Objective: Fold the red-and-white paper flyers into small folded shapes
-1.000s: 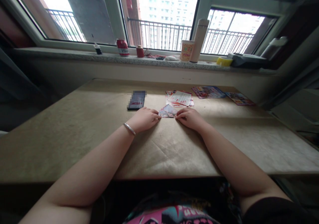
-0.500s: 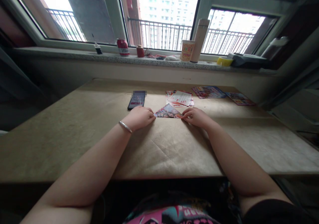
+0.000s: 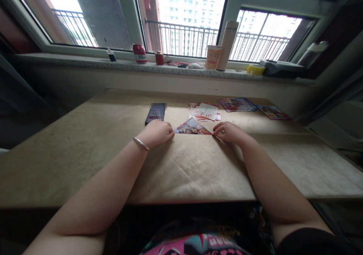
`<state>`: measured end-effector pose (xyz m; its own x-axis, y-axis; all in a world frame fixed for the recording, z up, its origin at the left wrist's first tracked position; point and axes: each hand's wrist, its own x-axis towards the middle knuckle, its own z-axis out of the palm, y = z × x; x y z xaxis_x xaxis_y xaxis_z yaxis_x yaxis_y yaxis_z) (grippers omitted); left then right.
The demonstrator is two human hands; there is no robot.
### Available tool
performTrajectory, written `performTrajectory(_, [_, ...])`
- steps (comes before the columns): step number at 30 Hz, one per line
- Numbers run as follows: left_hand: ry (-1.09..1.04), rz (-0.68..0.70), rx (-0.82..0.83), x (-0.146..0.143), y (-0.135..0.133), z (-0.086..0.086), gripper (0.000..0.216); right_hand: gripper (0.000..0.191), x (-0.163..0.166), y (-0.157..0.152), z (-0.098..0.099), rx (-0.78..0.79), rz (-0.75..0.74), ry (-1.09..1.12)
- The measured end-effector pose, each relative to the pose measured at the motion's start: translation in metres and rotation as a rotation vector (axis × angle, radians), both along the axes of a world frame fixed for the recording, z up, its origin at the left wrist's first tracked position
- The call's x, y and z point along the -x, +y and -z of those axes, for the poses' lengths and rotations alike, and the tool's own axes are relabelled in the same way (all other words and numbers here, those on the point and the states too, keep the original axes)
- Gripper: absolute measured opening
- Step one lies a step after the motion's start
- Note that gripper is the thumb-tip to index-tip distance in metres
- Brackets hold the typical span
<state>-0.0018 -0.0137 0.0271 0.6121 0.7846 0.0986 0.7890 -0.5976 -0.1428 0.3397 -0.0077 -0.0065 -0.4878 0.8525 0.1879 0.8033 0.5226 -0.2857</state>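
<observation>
A printed colour sheet folded into a triangle [image 3: 194, 127] lies on the table before me, its long edge towards me and its point away. My left hand [image 3: 161, 132] is closed, with thumb and fingertips at the triangle's left corner. At the opposite corner, my right hand [image 3: 230, 132] has its fingertips pinched together on the paper's tip. A dark smartphone [image 3: 155, 113] lies just beyond my left hand, with thin pale sticks or a cable seen over its lower part.
Loose printed sheets [image 3: 208, 111] lie behind the triangle. Farther right are two piles of colourful leaflets [image 3: 238, 104]. Along the windowsill [image 3: 176, 69] stand a red can [image 3: 139, 53], a small red jar [image 3: 159, 58], a patterned paper cup [image 3: 213, 57] and a tall flask [image 3: 227, 46].
My right hand has slid slightly to the right, out to the triangle's corner, so more of the paper shows. My left hand has shifted a little to the left.
</observation>
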Motion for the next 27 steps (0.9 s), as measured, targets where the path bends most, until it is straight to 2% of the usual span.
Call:
performTrajectory(9, [-0.058,0.004,0.067,0.005,0.003,0.002,0.038,0.016,-0.006,-0.004,-0.002,0.009,0.067,0.062])
performTrajectory(12, [-0.084,0.012,0.08,0.004,0.003,0.002,0.038,0.016,0.004,-0.007,-0.003,-0.076,0.155,0.119])
performTrajectory(14, [-0.099,0.026,0.081,0.001,0.002,0.002,0.037,0.018,0.016,-0.01,-0.003,-0.185,0.177,0.159])
performTrajectory(18, [-0.128,0.073,0.064,-0.008,-0.001,0.005,0.034,0.022,0.045,-0.018,-0.003,-0.25,-0.03,0.13])
performTrajectory(21, [-0.155,0.114,0.05,-0.012,-0.002,0.008,0.034,0.026,0.061,-0.023,-0.001,-0.239,-0.12,0.071])
performTrajectory(27, [-0.1,0.097,0.0,-0.013,-0.002,0.007,0.036,0.027,0.064,-0.022,0.001,-0.212,-0.111,0.024])
